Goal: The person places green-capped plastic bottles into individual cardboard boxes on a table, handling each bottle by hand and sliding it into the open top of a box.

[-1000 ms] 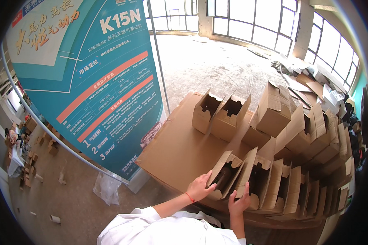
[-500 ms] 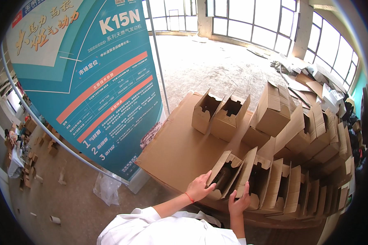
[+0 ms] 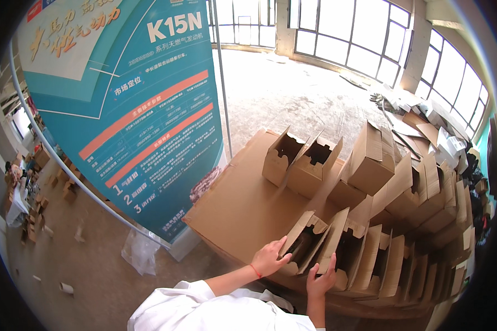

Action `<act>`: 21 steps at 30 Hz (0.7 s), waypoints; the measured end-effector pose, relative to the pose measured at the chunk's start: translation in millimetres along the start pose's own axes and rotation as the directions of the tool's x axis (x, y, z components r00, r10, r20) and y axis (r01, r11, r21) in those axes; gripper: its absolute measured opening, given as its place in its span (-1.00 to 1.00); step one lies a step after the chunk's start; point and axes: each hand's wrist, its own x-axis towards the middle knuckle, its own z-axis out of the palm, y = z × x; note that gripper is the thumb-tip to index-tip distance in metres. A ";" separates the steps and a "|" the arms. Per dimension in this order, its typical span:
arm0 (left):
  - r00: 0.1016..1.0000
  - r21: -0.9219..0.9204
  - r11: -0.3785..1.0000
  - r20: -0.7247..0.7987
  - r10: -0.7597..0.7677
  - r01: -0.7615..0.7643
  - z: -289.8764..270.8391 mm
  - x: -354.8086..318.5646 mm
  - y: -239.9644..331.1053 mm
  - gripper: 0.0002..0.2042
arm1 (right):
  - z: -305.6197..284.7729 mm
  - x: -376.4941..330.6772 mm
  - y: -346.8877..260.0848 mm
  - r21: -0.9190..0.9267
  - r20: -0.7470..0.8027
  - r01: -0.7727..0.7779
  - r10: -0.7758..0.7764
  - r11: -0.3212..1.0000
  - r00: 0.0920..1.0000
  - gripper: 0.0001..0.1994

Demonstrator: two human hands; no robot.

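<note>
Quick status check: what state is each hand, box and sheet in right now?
Left hand: open, flat against the nearest box's side.
Right hand: open, fingers up on the same box's right edge.
Nearest carton: folded up, top flaps open, tilted.
Row of cartons: folded, open-topped, leaning together.
Two cartons behind: upright, flaps open.
Large cardboard sheet: lying flat.
Banner: standing.

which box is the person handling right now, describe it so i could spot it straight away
Start at the big flat cardboard sheet beside the teal banner. Along its near edge runs a row of folded brown cartons leaning on one another. The one meant is the leftmost carton in that row: its dark open mouth faces up, and it alone has the left hand and right hand on it.
</note>
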 end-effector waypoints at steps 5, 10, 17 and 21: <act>1.000 -0.001 1.000 -0.007 0.009 -0.009 2.0 -0.7 -1.6 -0.31 | -1.9 -2.3 0.1 -0.009 0.015 -0.016 0.016 1.000 1.000 -0.37; 1.000 -0.004 1.000 0.006 0.019 -0.019 0.6 -3.1 -1.7 -0.32 | -1.4 0.3 -4.3 -0.028 -0.008 0.000 -0.001 1.000 1.000 -0.37; 0.999 -0.036 0.998 0.021 0.050 -0.050 -2.1 -7.3 0.1 -0.36 | -3.0 -1.7 -3.2 -0.038 0.028 -0.019 0.020 0.999 0.999 -0.36; 0.999 -0.043 0.998 -0.002 0.040 -0.041 -2.5 -8.1 0.4 -0.37 | -5.4 -1.3 -4.7 0.005 0.093 -0.071 0.071 0.997 0.993 -0.37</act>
